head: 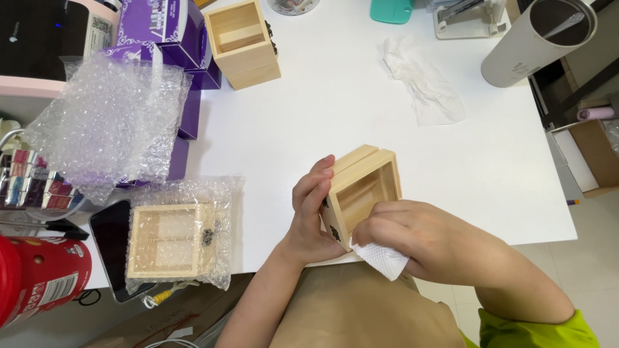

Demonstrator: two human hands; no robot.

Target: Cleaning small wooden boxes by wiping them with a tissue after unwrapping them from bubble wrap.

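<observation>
An open wooden box is gripped at the table's near edge by the curled left hand; a white tissue is pinched in the closed right hand.

Held box right of wrapped box.

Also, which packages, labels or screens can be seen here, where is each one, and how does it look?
Purple cardboard boxes: stacked top left, glossy, white lettering.
Red cylindrical canister: bottom left, lying down, white label.
Black flat phone: left table edge, screen dark.
White cardboard tube: top right, lying down, open end.
Clear bubble-wrap bag: lower left, around a pale wooden box.
</observation>
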